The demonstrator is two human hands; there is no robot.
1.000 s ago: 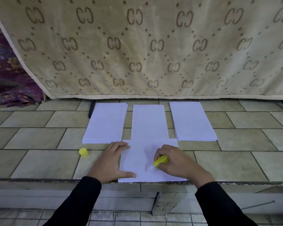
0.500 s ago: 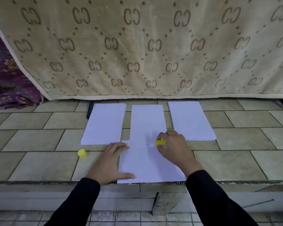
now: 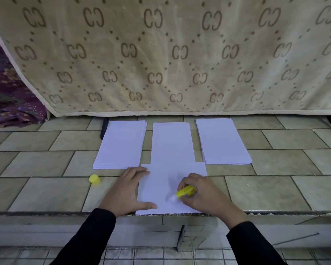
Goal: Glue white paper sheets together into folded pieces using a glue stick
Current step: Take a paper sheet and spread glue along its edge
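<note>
pinning the white paper sheet [image 3: 161,180] at the front edge of the tiled ledge [image 3: 46,192], our left hand [image 3: 130,190] lies spread flat, we judge against sliding. our right hand [image 3: 204,196] grips the yellow glue stick [image 3: 186,191], tip on the sheet. its label is unreadable; the blanket [image 3: 161,54] behind repeats "cc".

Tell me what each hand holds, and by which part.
Right hand grips the yellow glue stick by its barrel, tip on the near sheet. Left hand holds nothing; it presses flat on that sheet's left edge.
</note>
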